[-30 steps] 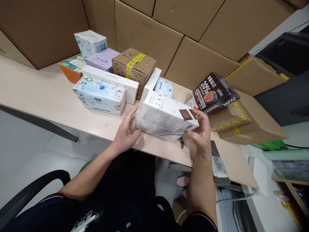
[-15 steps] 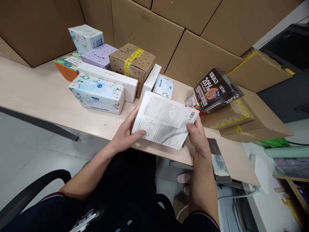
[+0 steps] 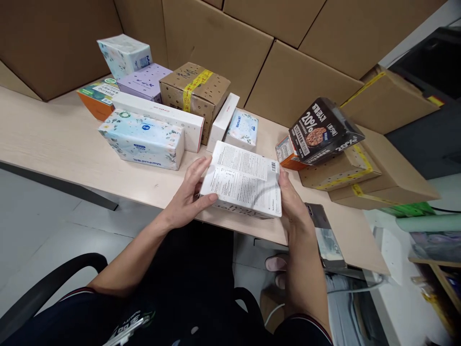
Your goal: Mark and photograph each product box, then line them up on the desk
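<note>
A white box (image 3: 245, 180) with dense printed text and a barcode is held between my two hands over the table's front edge. Its printed face points up, and large dark letters show on its near side. My left hand (image 3: 189, 194) grips the left end, thumb on top near the corner and fingers along the far left side. At the right end, my right hand (image 3: 292, 199) holds the box's edge with the thumb beside the barcode corner. Its other fingers are hidden. Just beyond the box sits a small blue tissue pack (image 3: 242, 129).
On the table (image 3: 151, 190) stand a larger tissue pack (image 3: 142, 139), a long white box (image 3: 162, 115), a purple box (image 3: 144, 82) and a taped brown carton (image 3: 194, 91). A black cookie box (image 3: 317, 132) rests on an orange box (image 3: 288, 153) at right. Large cartons (image 3: 216, 43) wall the back.
The white box has tilted and lowered, so its lettered near side now shows. My right thumb has shifted from the top face towards the right edge. The view has moved slightly.
</note>
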`<state>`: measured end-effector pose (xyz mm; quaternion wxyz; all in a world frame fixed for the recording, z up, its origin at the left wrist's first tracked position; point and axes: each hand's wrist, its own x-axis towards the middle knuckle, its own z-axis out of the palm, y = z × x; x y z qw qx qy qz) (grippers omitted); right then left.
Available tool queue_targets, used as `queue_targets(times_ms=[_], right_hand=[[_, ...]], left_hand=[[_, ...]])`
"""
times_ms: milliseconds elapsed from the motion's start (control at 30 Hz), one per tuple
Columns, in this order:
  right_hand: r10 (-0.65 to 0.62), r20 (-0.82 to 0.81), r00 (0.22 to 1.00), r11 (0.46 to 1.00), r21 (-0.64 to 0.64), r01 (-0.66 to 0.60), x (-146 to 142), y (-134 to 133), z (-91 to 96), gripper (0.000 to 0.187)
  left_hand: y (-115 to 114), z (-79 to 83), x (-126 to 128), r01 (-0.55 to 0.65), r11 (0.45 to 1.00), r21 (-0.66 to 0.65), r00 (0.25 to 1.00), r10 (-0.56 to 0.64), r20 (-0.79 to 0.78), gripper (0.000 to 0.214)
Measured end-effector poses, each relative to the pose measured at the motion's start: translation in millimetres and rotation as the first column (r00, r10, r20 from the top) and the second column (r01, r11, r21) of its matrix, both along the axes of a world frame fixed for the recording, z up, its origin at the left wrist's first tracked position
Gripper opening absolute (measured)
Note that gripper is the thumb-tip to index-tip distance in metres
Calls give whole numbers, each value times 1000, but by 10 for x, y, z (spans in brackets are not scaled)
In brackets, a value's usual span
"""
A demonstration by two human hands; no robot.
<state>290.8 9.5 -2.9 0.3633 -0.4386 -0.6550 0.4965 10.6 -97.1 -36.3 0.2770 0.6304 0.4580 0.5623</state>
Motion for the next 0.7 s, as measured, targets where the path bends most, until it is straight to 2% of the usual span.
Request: queue_targets(times_ms=[133,233,300,367,433,500,600,700], right_hand=[[11,19,1000,1000,-28,-11,80,21,42,69],[82,74,994,996,-28,-80,120,-23,83,86],[97,141,985,990,84,-110,101,-67,89,99],[77,224,971,959,250,-134,54,-107,81,108],[27,289,957,905,399,-147,8,-133,68,110],[-18,311,950,851,503,-148,-13,-144,61,103],[-33,304,952,797,583,-159,4,-131,57,92],[-49,296,954,808,573,-136,36,-105,39,88]], left_hand=[[28,-29,-37,-30,1000,-5,998,30,54,54],[61,-57,-58,-54,997,-51,982,63,180,53],[78,-58,-60,-31,995,-92,962,55,269,54],[86,-45,-58,-10,993,-119,947,48,316,54],[84,-33,-58,-22,992,-124,951,59,305,54],[77,-40,-60,-44,992,-119,965,73,252,54],[61,-87,-53,-63,994,-93,973,82,215,62],[37,-111,-20,-75,996,-39,958,83,274,76]])
